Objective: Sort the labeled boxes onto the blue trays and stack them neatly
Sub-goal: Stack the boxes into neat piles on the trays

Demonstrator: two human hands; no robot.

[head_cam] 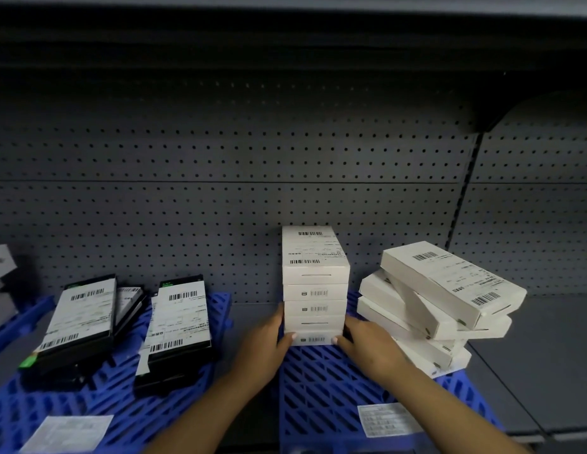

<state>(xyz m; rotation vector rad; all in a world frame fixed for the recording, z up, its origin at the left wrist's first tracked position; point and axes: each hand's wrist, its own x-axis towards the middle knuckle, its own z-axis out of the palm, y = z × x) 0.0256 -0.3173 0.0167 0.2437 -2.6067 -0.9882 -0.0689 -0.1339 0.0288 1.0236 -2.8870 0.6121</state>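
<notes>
A neat stack of several white labeled boxes (315, 286) stands on the right blue tray (321, 381). My left hand (269, 339) presses its left side and my right hand (364, 342) presses its right side, with both thumbs on the front of the bottom box. To the right, a messy pile of white boxes (433, 306) lies askew on the same tray. On the left blue tray (89, 401) sit two stacks of black boxes with white labels, one at the left (79, 322) and one to its right (177, 326).
A grey pegboard wall (220, 191) backs the shelf. The bare grey shelf (547, 348) extends to the right. Paper labels lie on the front of each tray: one on the left (66, 434), one on the right (387, 419). More boxes (0, 276) show at the far left edge.
</notes>
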